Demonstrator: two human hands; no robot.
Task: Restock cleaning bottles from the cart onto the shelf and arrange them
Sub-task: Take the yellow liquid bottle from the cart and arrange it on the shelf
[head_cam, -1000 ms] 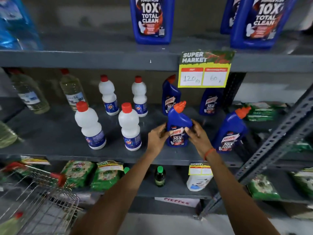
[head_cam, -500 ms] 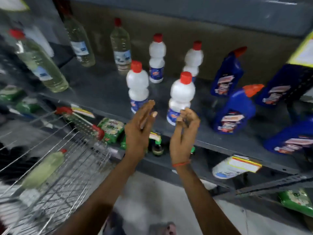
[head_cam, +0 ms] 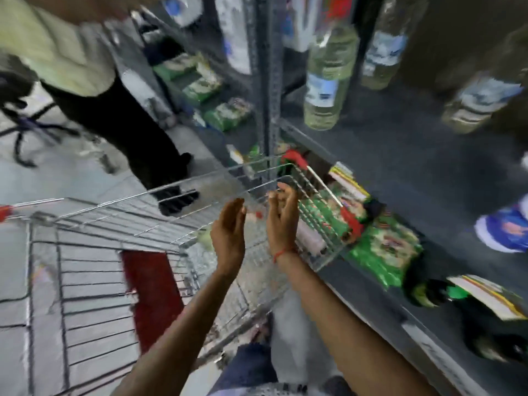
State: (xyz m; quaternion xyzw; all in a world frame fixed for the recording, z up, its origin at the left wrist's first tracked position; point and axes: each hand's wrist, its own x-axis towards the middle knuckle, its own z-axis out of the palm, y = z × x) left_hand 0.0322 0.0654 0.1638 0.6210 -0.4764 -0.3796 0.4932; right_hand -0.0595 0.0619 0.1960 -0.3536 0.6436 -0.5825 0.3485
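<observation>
Hands off blue bottle since a second ago: left hand (head_cam: 228,238), right hand (head_cam: 281,221) spread, empty, above cart (head_cam: 183,195). Pale bottle (head_cam: 310,241) lies inside, near right. Next pickup likely; shelf (head_cam: 400,155) right.

Grey shelf (head_cam: 400,167); clear bottles (head_cam: 328,78) upright; blue-labelled bottle (head_cam: 505,228) at edge

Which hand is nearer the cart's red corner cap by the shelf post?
Right. The right hand is just below the red corner cap; the left hand is farther down-left.
</observation>
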